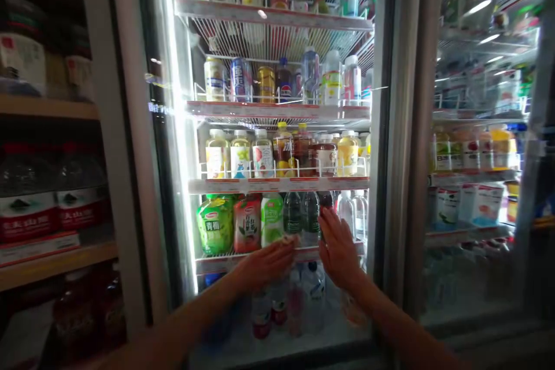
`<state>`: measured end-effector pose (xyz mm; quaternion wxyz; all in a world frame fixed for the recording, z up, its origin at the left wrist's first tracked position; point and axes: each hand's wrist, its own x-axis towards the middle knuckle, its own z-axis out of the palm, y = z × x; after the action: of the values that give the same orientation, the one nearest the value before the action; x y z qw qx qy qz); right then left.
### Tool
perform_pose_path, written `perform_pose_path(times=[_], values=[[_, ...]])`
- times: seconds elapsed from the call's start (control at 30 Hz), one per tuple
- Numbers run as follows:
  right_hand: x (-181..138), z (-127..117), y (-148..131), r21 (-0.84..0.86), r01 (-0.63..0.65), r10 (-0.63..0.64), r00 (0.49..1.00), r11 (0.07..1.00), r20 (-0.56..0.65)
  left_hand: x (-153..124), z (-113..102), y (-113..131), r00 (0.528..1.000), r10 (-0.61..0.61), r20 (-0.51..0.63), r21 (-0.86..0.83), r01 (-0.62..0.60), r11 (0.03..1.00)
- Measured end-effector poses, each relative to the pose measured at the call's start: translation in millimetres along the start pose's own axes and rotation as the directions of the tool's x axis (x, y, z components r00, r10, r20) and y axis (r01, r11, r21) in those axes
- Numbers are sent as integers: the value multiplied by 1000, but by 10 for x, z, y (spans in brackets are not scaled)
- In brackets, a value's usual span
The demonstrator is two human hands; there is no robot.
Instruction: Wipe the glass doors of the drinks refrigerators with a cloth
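Observation:
Both of my hands are raised in front of a lit drinks fridge, at the height of its lower shelves. My left hand (271, 260) is slightly blurred, its fingers pointing right. A small pale thing shows at its fingertips, too unclear to name. Higher and to the right, my right hand (340, 251) has its fingers stretched upward, with no object visible in it. It covers part of the dark bottles (310, 214) behind it. A faint reflection below this hand suggests glass in front of the shelves; whether either hand touches it I cannot tell.
Green bottles (215, 224) and a red bottle (247, 224) stand left of my hands. Tea and juice bottles (284, 150) fill the shelf above. A metal door frame (410, 127) separates the right-hand fridge. Wooden shelves (56, 263) with large bottles are on the left.

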<state>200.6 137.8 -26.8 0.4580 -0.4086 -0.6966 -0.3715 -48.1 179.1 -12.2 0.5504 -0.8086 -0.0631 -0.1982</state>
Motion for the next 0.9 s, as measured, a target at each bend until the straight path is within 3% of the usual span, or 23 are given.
perform_pose_path(times=[0.07,0.17,0.2,0.27,0.3,0.33,0.37,0.4,0.47,0.5,0.53,0.6,0.63,0.73,0.77,0.8,0.9], values=[[27,22,-31,13,0,0,1000,1000,-15,-177,-28,-1,1000,-19,2,8,19,1000],[64,49,-47,33,-3,5,999,999,-49,-329,-186,-405,958,-270,-93,86,278,957],[65,62,-59,40,3,-1,999,999,-49,-349,-243,-556,917,-371,-144,107,387,916],[44,94,-109,55,21,-20,999,998,-27,-367,-318,-718,775,-573,-267,124,618,777],[25,115,-144,62,32,-31,999,998,-14,-374,-328,-702,697,-644,-316,115,702,703],[6,137,-182,67,42,-42,999,997,-4,-387,-319,-622,652,-677,-341,104,742,662],[-8,158,-220,72,49,-49,999,996,3,-409,-297,-496,661,-673,-332,103,734,671],[-13,178,-253,75,53,-54,999,996,6,-439,-267,-354,724,-627,-289,108,675,730],[11,205,-295,77,51,-52,999,996,5,-520,-222,-140,892,-430,-138,93,444,891],[41,211,-303,76,49,-49,999,996,-1,-562,-221,-118,942,-327,-75,71,332,941],[78,210,-302,78,47,-46,999,996,-8,-603,-239,-165,962,-269,-44,55,271,961],[158,198,-288,85,37,-35,999,996,-23,-670,-316,-413,937,-337,-88,76,344,936],[190,190,-281,88,29,-27,999,996,-29,-697,-361,-557,886,-439,-152,101,456,884],[215,176,-294,99,20,-17,999,995,-32,-766,-436,-716,643,-682,-349,109,750,652],[201,178,-308,102,24,-21,999,994,-28,-792,-429,-639,626,-696,-352,102,765,636],[181,181,-324,105,31,-29,999,994,-23,-821,-410,-517,659,-683,-315,101,739,666],[141,189,-353,106,53,-53,999,993,2,-935,-356,-199,848,-517,-120,101,528,843]])
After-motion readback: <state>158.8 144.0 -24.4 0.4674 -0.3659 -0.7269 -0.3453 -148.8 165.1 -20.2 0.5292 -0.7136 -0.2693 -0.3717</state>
